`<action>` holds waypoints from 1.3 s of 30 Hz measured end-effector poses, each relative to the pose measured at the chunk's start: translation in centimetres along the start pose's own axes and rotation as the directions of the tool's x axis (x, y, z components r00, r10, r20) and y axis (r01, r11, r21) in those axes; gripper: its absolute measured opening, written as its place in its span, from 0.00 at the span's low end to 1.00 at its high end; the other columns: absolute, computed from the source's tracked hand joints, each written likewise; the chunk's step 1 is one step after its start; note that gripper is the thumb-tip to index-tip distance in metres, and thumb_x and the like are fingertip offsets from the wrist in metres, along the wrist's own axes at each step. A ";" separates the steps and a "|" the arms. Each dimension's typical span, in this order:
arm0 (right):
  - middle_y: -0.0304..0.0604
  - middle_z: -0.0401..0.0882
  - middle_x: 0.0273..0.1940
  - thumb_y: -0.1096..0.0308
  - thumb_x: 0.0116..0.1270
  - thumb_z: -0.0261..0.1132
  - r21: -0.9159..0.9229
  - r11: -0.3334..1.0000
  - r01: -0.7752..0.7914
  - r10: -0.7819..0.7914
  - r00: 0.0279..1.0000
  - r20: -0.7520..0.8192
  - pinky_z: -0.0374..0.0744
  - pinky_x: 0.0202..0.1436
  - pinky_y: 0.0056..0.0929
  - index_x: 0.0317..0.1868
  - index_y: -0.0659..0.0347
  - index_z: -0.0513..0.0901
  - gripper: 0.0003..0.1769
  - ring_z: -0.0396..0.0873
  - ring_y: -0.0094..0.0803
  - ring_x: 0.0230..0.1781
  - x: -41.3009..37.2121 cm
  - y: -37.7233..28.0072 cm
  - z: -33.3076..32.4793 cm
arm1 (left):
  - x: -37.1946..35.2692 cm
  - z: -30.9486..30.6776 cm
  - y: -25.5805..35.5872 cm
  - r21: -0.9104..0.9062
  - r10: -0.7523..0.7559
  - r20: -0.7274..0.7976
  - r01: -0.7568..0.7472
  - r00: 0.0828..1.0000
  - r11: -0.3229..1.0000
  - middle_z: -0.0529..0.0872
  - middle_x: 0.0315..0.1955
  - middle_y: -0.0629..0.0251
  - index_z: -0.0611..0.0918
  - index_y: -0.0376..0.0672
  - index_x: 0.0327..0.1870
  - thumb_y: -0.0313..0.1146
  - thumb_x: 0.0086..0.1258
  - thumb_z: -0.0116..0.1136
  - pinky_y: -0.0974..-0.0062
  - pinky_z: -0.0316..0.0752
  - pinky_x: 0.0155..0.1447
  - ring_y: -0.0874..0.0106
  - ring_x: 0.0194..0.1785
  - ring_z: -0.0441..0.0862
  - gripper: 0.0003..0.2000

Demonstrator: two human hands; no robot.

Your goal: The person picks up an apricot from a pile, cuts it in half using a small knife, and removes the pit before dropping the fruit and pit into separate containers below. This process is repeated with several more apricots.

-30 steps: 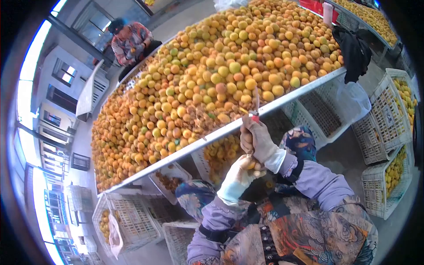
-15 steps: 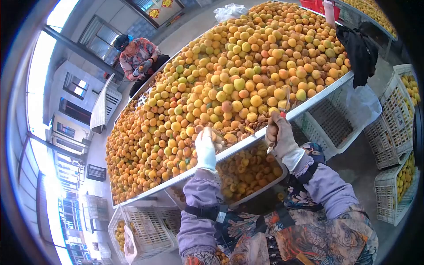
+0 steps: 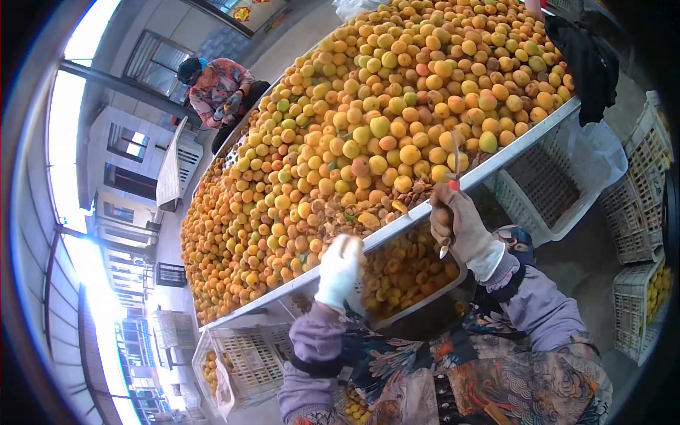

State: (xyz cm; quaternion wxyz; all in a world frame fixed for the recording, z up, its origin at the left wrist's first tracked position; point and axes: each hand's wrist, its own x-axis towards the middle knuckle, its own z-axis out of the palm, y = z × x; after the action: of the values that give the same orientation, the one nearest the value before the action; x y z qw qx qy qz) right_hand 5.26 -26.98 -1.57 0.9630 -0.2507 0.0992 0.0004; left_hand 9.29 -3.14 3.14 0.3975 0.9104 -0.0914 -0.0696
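Note:
My right hand (image 3: 462, 225), in a white glove stained brown at the fingers, grips a small knife (image 3: 456, 157). Its thin blade points up and a bit of red shows at the handle. My left hand (image 3: 340, 269), also in a white glove, is over the near rim of the table (image 3: 283, 289). Motion blurs it; its fingers look curled closed, and whatever they hold is hidden. Beyond both hands spreads a big heap of apricots (image 3: 340, 149). Brown pits and scraps (image 3: 347, 216) lie by the rim, with a split apricot (image 3: 368, 219) among them.
Under the rim stands a crate of apricot halves (image 3: 418, 306). More crates are at the lower left (image 3: 248, 361) and right (image 3: 634, 304). A plastic-lined crate (image 3: 542, 191) is beneath the right end, near a black cloth (image 3: 584, 67). Another person (image 3: 219, 88) sits across the table.
My left hand has drawn back from the heap toward me, over the rim. My right hand still holds the knife upright, nearly in place. The view has shifted slightly.

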 end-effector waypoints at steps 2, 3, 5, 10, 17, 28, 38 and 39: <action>0.32 0.61 0.12 0.55 0.71 0.56 -0.059 0.998 0.008 -0.008 1.000 0.015 0.60 0.09 0.23 0.36 0.61 0.73 0.16 0.58 0.23 0.06 -0.2 -0.2 0.0 | -1.6 1.2 -1.0 0.254 0.115 -0.003 -0.110 0.993 0.961 0.82 0.29 0.59 0.81 0.44 0.37 0.38 0.64 0.58 0.69 0.75 0.42 0.62 0.33 0.80 0.08; 0.32 0.61 0.12 0.55 0.71 0.56 -0.057 0.998 0.006 -0.005 1.000 0.016 0.60 0.09 0.23 0.36 0.61 0.73 0.16 0.58 0.23 0.06 -0.4 -0.4 0.3 | -1.3 1.0 -1.0 0.257 0.113 -0.004 -0.108 0.994 0.960 0.82 0.29 0.59 0.81 0.44 0.37 0.38 0.64 0.58 0.69 0.75 0.42 0.62 0.33 0.80 0.08; 0.34 0.63 0.11 0.56 0.72 0.55 -0.144 0.988 -0.061 0.060 0.998 -0.008 0.62 0.09 0.23 0.37 0.62 0.74 0.16 0.61 0.23 0.06 -1.0 -0.8 1.1 | -0.4 0.3 -1.0 0.319 0.208 -0.167 -0.147 0.964 0.936 0.83 0.30 0.59 0.81 0.45 0.37 0.37 0.62 0.61 0.70 0.75 0.42 0.62 0.35 0.80 0.08; 0.32 0.64 0.14 0.55 0.70 0.58 -0.376 0.926 -0.037 0.022 0.999 -0.044 0.60 0.11 0.19 0.38 0.59 0.76 0.14 0.61 0.21 0.09 -0.1 0.7 0.9 | 6.8 -0.8 -0.2 -0.013 0.301 -0.262 -0.316 0.917 0.949 0.82 0.35 0.60 0.79 0.35 0.43 0.28 0.64 0.59 0.76 0.75 0.48 0.70 0.40 0.80 0.09; 0.32 0.63 0.15 0.51 0.72 0.53 -0.288 0.957 -0.043 0.036 0.999 -0.029 0.62 0.13 0.19 0.42 0.60 0.76 0.19 0.60 0.20 0.11 -0.7 -0.9 0.9 | 15.6 4.6 5.5 0.372 0.490 -0.188 -0.400 0.851 0.837 0.83 0.42 0.56 0.77 0.44 0.54 0.39 0.57 0.65 0.65 0.75 0.52 0.59 0.47 0.80 0.23; 0.33 0.67 0.16 0.53 0.72 0.54 -0.226 0.971 -0.077 0.063 0.996 -0.065 0.63 0.11 0.19 0.42 0.62 0.76 0.18 0.64 0.19 0.10 -0.6 -2.3 -0.1 | 23.8 9.1 5.6 0.707 0.249 -0.151 -0.071 0.957 0.703 0.78 0.50 0.52 0.77 0.40 0.53 0.55 0.57 0.60 0.62 0.66 0.62 0.56 0.59 0.70 0.30; 0.30 0.66 0.16 0.48 0.73 0.51 -0.301 0.951 -0.066 0.090 0.994 0.066 0.63 0.11 0.18 0.42 0.60 0.76 0.22 0.64 0.17 0.11 -1.1 -2.0 0.2 | 16.3 6.1 5.4 -0.410 0.389 -0.206 -0.441 0.898 0.799 0.75 0.52 0.58 0.69 0.38 0.58 0.23 0.58 0.63 0.74 0.71 0.58 0.69 0.54 0.74 0.25; 0.30 0.66 0.16 0.47 0.73 0.50 -0.311 0.948 -0.066 0.106 0.988 0.115 0.63 0.12 0.17 0.42 0.61 0.76 0.23 0.63 0.17 0.11 -1.2 -2.1 0.5 | 13.5 5.3 6.5 -0.526 0.329 -0.134 -0.348 0.935 0.776 0.74 0.52 0.61 0.68 0.38 0.60 0.19 0.59 0.60 0.75 0.71 0.58 0.72 0.54 0.74 0.26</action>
State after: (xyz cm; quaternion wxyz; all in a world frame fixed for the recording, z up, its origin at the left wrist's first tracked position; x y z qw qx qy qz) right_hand 4.26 -28.52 0.05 0.9160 -0.3916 0.0458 0.0742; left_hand 20.66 -14.22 3.60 0.6457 0.7303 -0.2231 -0.0045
